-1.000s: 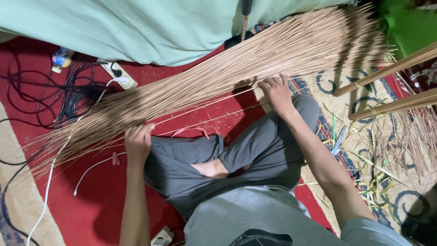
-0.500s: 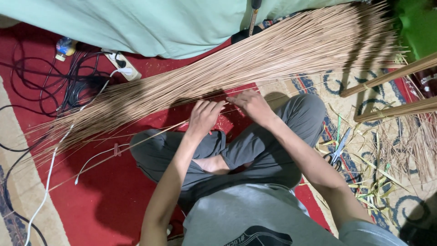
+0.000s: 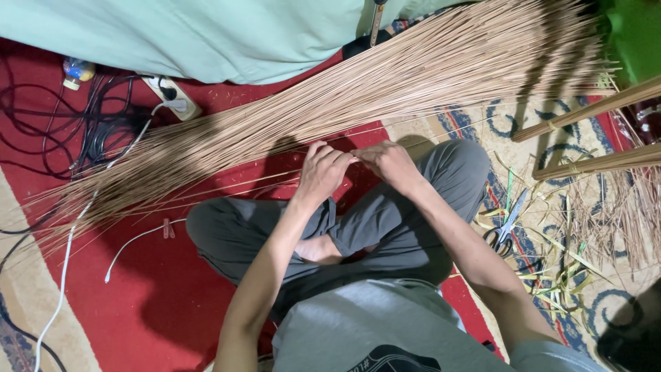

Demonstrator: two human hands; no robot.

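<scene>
Two hands meet right in the middle of the shot, just over the crossed legs. The left hand point(image 3: 322, 172) is curled with its fingers bent down toward the near edge of the big pile of thin sticks point(image 3: 358, 103), and the right hand point(image 3: 389, 164) is closed up next to it, knuckles toward the camera. The fingertips of both touch or nearly touch each other (they seem to be pinching a few loose sticks between them, but the grip itself is hidden behind the knuckles, so I can't tell exactly what's in there). Both forearms come up from the bottom of the frame and angle inward, the right one longer and more stretched out across the knee.

The sticks lie in a long fan running diagonally, from the lower left over the red rug point(image 3: 138, 289) to the top right corner, passing just beyond the hands. A few stray sticks lie apart from the pile, close to the knees.

Room to move: the red rug to the left of the legs is mostly bare, with only a white cable point(image 3: 65, 269) snaking across it. Top left is cluttered with black cords and a power strip point(image 3: 172, 98), right at the edge of a pale green cloth point(image 3: 206, 34). On the right it's tighter: scissors point(image 3: 502, 231) sit near the right knee among green leaf scraps point(image 3: 564, 275), and two tied stick bundles point(image 3: 592, 110) poke in from the right edge.
</scene>
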